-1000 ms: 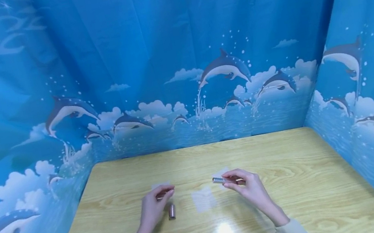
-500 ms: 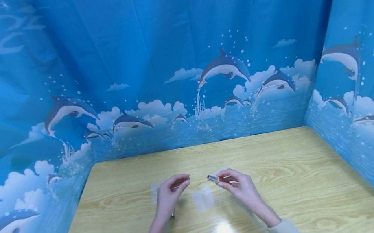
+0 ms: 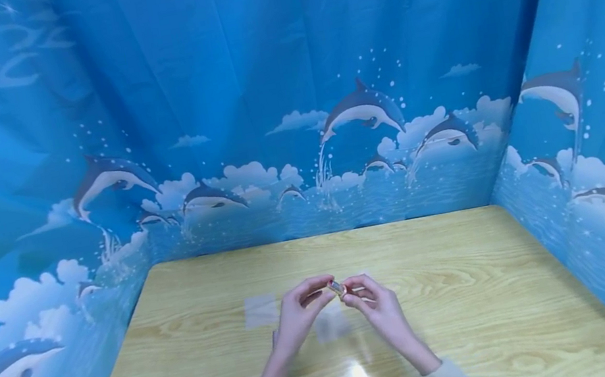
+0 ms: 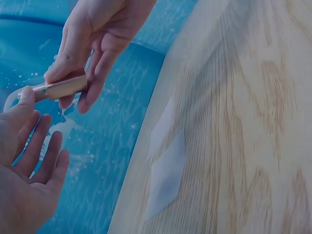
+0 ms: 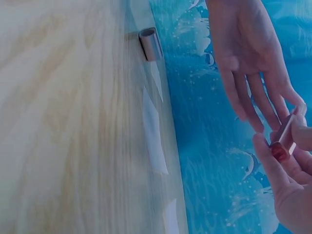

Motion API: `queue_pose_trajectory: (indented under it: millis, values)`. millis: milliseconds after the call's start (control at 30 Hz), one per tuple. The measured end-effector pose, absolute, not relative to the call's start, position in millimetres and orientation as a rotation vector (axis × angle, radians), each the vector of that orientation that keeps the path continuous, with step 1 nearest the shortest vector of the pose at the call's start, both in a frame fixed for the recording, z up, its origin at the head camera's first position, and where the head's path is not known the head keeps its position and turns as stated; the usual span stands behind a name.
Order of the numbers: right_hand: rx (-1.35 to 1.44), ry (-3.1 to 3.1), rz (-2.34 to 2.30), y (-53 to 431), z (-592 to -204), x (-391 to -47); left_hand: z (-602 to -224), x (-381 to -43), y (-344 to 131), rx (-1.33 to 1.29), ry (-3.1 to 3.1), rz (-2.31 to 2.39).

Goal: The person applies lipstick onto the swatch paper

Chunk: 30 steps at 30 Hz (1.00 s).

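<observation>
A small metallic lipstick tube [image 3: 336, 287] is held between both hands above the table. My right hand [image 3: 380, 310] pinches its body between thumb and fingers. At the other end, the thumb and a finger of my left hand [image 3: 295, 318] pinch the tube, while its remaining fingers spread out loosely in the left wrist view. There the tube [image 4: 66, 87] looks rosy-gold with a narrower collar. A red round end of the lipstick [image 5: 280, 152] shows in the right wrist view. The hollow cap [image 5: 151, 45] is on the table, mostly hidden behind my left wrist in the head view.
Thin whitish squares lie on the wood-grain table [image 3: 464, 295]: one square [image 3: 260, 311] left of my left hand, another square [image 3: 331, 325] below the hands, and a third partly behind my right hand. Blue dolphin curtains [image 3: 262, 88] enclose the back and sides.
My left hand has moved right from near the cap and taken hold of the lipstick's end. My right hand has brought the lipstick left and turned it.
</observation>
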State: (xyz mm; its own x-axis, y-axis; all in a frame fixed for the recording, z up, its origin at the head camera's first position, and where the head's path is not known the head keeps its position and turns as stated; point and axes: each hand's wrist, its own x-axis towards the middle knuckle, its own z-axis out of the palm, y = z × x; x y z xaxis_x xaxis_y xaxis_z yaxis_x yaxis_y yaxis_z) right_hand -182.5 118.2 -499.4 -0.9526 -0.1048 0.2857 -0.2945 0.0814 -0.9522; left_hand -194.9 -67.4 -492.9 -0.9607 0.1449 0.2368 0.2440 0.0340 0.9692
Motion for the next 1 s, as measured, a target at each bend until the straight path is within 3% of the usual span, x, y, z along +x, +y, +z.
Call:
queue_pose_trajectory:
  millis: [1000]
  values:
    - [0.162,-2.226,2.012,111.4,-505.5,-177.5,-484.0,-194.2,-49.9,-0.26,-2.183,-2.172]
